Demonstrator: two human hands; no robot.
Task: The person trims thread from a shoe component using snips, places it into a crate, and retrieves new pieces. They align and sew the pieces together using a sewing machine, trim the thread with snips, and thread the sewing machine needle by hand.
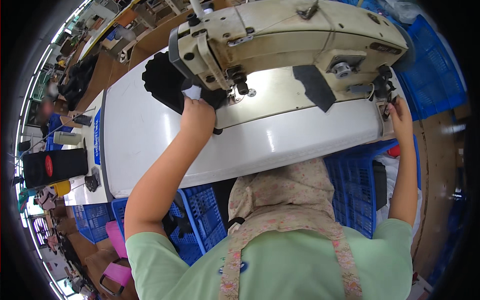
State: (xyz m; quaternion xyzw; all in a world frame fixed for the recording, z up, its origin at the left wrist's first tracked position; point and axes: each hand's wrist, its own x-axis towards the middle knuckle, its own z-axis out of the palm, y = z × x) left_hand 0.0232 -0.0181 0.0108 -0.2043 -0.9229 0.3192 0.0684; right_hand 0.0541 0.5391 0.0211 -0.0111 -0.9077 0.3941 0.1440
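Observation:
A cream sewing machine [295,37] stands across the white table. My left hand [198,117] is closed at the edge of a black fabric piece with a scalloped rim [162,82], left of the needle area. A small white patch [192,92] shows at its fingertips. The fabric reaches under the machine's head, beside the presser foot [233,95]. Over at the machine's right end, my right hand [401,120] has its fingers pinched together by a small dark fitting [386,111]; what they grip is too small to make out.
A dark grey fabric piece [315,87] lies on the machine bed. Blue plastic crates [202,212] stand below the table on both sides of my lap, and another blue crate [432,70] is behind the machine's right end. A black box [55,167] sits at the far left.

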